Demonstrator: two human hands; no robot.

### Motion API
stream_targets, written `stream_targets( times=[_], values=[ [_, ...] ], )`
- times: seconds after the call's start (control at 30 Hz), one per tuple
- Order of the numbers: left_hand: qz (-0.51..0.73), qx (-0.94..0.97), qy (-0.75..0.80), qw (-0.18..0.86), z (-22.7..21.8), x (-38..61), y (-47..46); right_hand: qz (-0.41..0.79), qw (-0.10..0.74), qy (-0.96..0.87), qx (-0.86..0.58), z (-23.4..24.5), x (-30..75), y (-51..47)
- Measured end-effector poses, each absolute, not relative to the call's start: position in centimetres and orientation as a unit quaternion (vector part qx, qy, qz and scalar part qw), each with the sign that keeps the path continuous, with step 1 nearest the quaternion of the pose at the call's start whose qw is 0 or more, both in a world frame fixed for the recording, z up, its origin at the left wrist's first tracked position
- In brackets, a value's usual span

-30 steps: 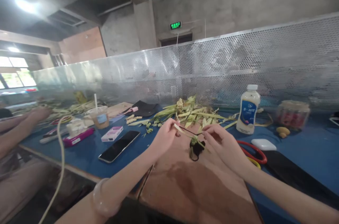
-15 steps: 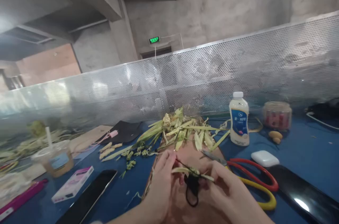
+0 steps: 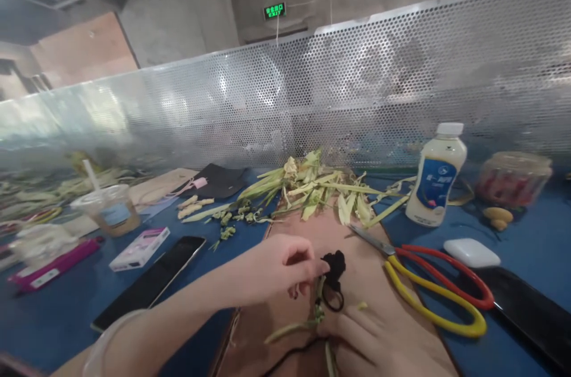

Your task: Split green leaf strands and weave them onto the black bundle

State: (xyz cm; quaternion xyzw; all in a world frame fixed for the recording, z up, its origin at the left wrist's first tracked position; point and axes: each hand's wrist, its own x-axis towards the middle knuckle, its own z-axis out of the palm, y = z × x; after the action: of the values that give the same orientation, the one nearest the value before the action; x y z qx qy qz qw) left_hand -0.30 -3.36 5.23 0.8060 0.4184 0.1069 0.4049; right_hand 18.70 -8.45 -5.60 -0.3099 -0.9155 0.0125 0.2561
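Observation:
My left hand [image 3: 289, 270] is closed, thumb and forefinger pinching the edge of a black hair tie [image 3: 335, 270] with a bunched fabric part and a thin loop. A narrow green corn-husk strip [image 3: 292, 329], knotted near its upper end, lies just below those fingertips. Low in the view, my right hand [image 3: 363, 338] is slightly blurred, its fingers closed at the knotted strip; the fingertips are partly hidden. A black cord [image 3: 297, 353] runs left from the right hand. All this is over a brown board [image 3: 263, 317].
Open scissors [image 3: 428, 294] with red and yellow handles lie right of the board. Husk strips [image 3: 312, 187] are heaped behind. A white bottle [image 3: 435, 181], jar [image 3: 513, 178], white case [image 3: 471, 253] and dark phone [image 3: 530, 311] stand right; another phone [image 3: 151, 282], box [image 3: 140, 249] and drink cup [image 3: 113, 210] left.
The view has tilted downward. My left hand has shifted right and now pinches the black hair tie, raised above the right hand. My right hand has moved lower, with the green strip hanging down.

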Motion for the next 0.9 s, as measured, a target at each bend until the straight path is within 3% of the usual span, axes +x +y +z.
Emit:
stream_targets(
  times=[0.13,0.27,0.4,0.67,0.9],
  values=[
    [0.015,0.897,0.370,0.241,4.4,-0.1,-5.2,-0.030,0.288,-0.911,-0.294,-5.5,18.9,-8.4],
    [-0.054,0.938,0.324,0.109,2.9,0.2,-6.0,0.070,0.299,-0.902,-0.304,-4.9,18.9,-8.4],
    [-0.040,0.935,0.350,0.025,1.0,0.4,-6.2,0.126,0.319,-0.893,-0.291,-5.0,18.9,-8.3],
    [-0.036,0.918,0.394,-0.030,-1.2,0.8,-6.5,0.186,0.334,-0.867,-0.319,-5.6,19.1,-7.8],
    [-0.028,0.915,0.401,-0.035,-1.3,1.1,-6.8,0.162,0.338,-0.850,-0.369,-3.6,18.3,-8.0]
  ],
)
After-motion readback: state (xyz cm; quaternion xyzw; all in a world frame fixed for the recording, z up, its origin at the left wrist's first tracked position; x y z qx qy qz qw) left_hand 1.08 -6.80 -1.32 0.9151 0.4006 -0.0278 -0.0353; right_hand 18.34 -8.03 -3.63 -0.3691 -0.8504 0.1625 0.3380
